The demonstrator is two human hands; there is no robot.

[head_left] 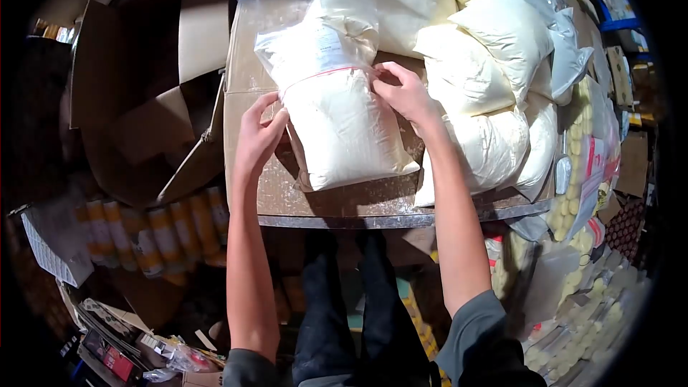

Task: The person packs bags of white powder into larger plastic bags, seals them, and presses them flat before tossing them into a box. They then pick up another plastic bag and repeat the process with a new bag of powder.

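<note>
A clear plastic bag filled with pale powder (pixel 347 129) lies on the cardboard-covered table (pixel 287 197). A red line crosses the bag near its middle, and a white label with print shows above that line. My left hand (pixel 259 129) pinches the bag's left edge at the red line, with thumb and fingers close together. At the right end of the line, my right hand (pixel 405 93) grips the other edge between thumb and fingers.
Several filled pale bags (pixel 487 64) are piled at the right and back of the table. An open cardboard box (pixel 150 100) stands at the left. Below it are yellow-and-white rolls (pixel 165 233). Packed goods (pixel 588 294) lie at the lower right.
</note>
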